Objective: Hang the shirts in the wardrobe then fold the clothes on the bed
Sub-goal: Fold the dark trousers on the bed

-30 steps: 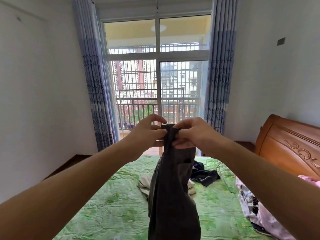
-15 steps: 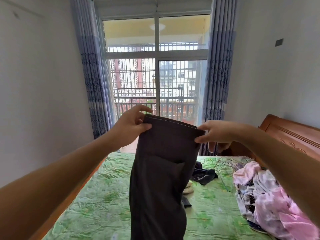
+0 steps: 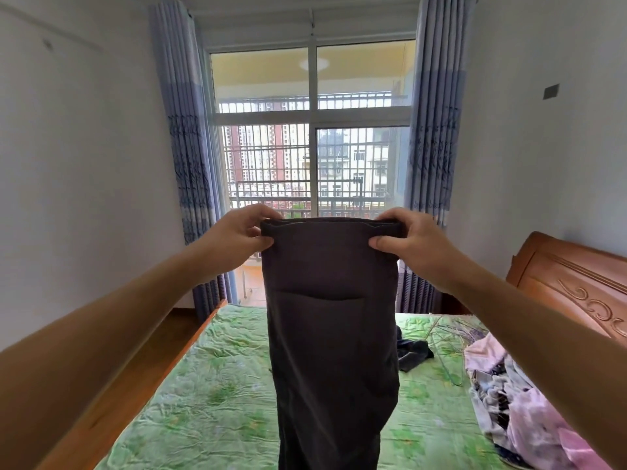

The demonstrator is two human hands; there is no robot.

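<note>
Over the bed, head view: dark grey cloth trousers [image 3: 332, 334] hang in the air by the waistband, stretched flat and level between both hands, with a pocket seam across the near face. The lower part runs out of the bottom of the frame, so contact with the bed cannot be confirmed.

Left hand [image 3: 237, 232]: pinches the left end of the waistband, thumb on the near face, fingers curled over the top edge.

Right hand [image 3: 410, 239]: pinches the right end likewise, thumb in front, fingers curled behind.

Bed with crumpled green patterned cover [image 3: 210, 395] lies below, its carved brown wooden headboard [image 3: 576, 286] at the right. On the cover, right of the trousers: a dark navy crumpled garment [image 3: 412, 354], thin wire hangers [image 3: 451, 340] just beside it, and a pink and white heap of clothes [image 3: 529, 412] nearer the right edge.

Barred glass balcony door [image 3: 312, 147] stands behind, flanked by blue patterned curtains [image 3: 185, 147].
</note>
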